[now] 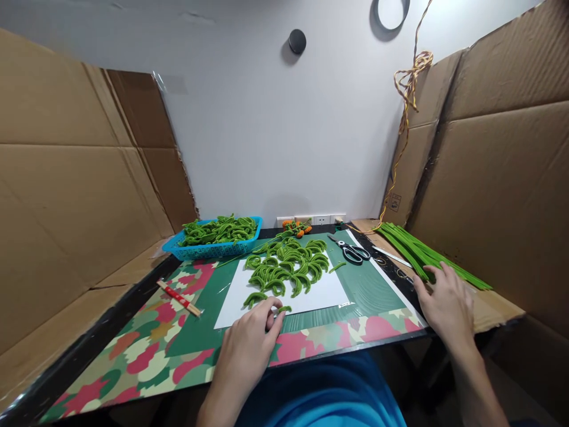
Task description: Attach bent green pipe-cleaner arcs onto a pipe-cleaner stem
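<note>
My left hand point(254, 332) is at the front edge of a white sheet point(231, 305), its thumb and fingertips pinching a short green fuzzy piece point(285, 309). Many curved green fuzzy pieces point(288, 267) lie spread over the sheet. On the right, my right hand point(444, 296) reaches over the near part of a bundle of long straight green stems point(418, 249). Its fingers are apart and bent downward, the fingertips at the stems; nothing is visibly gripped. Black-handled scissors point(353, 252) rest between the sheet and the bundle.
A blue basket point(213, 248) heaped with green twisted pieces stands at the back left. Orange flowers point(297, 228) lie near the wall. A wrapped pair of chopsticks point(179, 298) is on the left of the mat. Cardboard panels point(502, 154) flank the table.
</note>
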Demonstrator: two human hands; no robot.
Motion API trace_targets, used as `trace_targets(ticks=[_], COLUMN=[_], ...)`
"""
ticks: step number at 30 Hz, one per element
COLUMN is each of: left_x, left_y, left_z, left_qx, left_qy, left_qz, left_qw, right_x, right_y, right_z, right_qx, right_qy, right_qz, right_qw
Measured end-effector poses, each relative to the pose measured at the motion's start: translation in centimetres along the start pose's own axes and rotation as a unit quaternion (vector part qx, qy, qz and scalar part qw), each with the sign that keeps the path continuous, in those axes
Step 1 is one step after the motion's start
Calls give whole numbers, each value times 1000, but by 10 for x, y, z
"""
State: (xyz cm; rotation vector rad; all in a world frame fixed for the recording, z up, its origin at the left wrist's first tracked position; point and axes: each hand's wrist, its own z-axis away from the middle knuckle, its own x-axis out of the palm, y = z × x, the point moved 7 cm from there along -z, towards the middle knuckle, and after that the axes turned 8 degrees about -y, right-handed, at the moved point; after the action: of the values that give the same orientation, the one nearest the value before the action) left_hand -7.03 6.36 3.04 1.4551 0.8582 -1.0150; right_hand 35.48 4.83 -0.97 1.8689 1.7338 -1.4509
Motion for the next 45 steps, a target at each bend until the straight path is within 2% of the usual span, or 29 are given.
trace_targets(ticks=[8,16,20,29,37,45], left_x=[1,1,0,-1,-1,-1], left_y=[-1,1,1,2,2,2], left_z=[0,-1,0,1,2,2], left_qx=[2,4,8,4,4,25], left_qy=[-1,2,7,5,4,6], left_qz=[5,12,14,12,11,27], left_qw=[1000,1000,1000,1000,1000,999], right_x=[10,1,3,2,-9,-32], right_y=[2,1,2,3,3,2], right_z=[-2,0,-1,-1,1,13], right_qx=[-20,14,11,23,7,7], right_qy=[11,-22,-35,-22,36,151], right_qz=[41,26,31,7,-107,-182], right_qw=[999,999,999,999,994,972])
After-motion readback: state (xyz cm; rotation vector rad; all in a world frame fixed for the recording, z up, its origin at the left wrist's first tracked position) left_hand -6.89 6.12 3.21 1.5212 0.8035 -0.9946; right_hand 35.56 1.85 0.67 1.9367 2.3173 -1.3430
